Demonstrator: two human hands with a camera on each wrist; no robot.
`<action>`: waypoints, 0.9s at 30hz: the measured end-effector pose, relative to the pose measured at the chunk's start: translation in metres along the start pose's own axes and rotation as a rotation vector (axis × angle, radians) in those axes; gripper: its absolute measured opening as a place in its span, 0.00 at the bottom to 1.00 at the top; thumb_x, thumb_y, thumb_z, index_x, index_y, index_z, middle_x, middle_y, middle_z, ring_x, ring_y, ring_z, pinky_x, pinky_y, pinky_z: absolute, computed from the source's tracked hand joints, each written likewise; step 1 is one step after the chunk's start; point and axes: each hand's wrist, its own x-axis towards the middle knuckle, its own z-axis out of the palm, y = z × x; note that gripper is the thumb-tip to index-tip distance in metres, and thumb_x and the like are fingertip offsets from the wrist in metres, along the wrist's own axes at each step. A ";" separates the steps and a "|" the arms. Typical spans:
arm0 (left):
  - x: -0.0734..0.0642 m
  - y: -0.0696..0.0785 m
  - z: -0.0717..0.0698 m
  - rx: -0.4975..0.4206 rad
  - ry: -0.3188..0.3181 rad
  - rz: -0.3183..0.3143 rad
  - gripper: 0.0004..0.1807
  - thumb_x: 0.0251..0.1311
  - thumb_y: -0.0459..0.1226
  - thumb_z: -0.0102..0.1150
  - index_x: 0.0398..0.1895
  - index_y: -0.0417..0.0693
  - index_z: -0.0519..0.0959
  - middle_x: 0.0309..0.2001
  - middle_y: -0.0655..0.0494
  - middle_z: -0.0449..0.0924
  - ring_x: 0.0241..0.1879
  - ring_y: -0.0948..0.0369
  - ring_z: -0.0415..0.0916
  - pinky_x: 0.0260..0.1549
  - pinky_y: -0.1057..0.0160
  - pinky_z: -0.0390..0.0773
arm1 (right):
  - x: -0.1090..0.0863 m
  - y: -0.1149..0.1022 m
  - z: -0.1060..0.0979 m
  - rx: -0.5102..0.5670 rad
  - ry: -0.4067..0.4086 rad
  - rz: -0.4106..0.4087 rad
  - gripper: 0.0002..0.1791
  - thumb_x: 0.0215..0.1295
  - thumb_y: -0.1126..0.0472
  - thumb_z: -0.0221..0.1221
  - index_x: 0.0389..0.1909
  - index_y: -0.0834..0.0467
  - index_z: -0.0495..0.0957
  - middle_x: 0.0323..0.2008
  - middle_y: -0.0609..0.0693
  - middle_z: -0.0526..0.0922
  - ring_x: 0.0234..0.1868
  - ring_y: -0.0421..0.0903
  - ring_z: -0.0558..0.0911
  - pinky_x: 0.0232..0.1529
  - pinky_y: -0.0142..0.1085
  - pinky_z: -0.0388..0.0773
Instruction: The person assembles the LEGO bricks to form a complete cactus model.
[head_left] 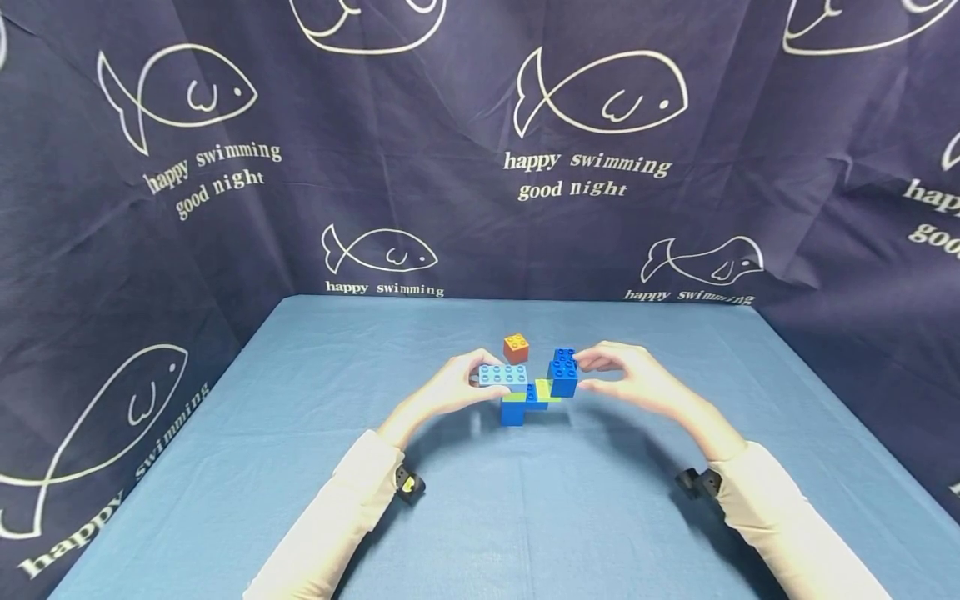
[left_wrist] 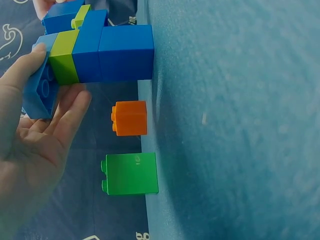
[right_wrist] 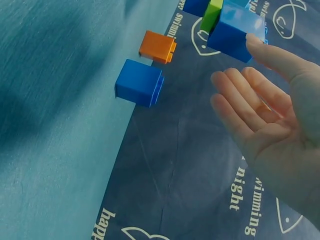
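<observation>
A small brick structure stands on the blue cloth, with a blue brick (head_left: 512,412) at its foot and lime green pieces (left_wrist: 65,57) between blue ones. On its upper left sits a light blue brick (head_left: 504,379), which my left hand (head_left: 450,385) grips between thumb and fingers. At the upper right is a dark blue brick (head_left: 564,385). The thumb of my right hand (head_left: 637,377) is right at that brick's edge in the right wrist view. The other fingers of this hand are loosely extended, apart from the brick.
An orange brick (head_left: 516,348) stands behind the structure. Another blue brick (right_wrist: 139,82) is near it, behind the right side. A green brick (left_wrist: 131,174) shows in the left wrist view. A dark curtain (head_left: 480,167) with fish drawings hangs behind the table (head_left: 480,517).
</observation>
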 end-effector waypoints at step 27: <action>0.000 0.000 -0.001 -0.016 -0.005 0.017 0.17 0.50 0.44 0.69 0.41 0.51 0.76 0.34 0.57 0.79 0.33 0.64 0.74 0.34 0.69 0.74 | 0.021 0.019 0.016 -0.128 0.158 -0.063 0.17 0.50 0.69 0.67 0.44 0.61 0.81 0.41 0.55 0.83 0.45 0.53 0.81 0.47 0.48 0.77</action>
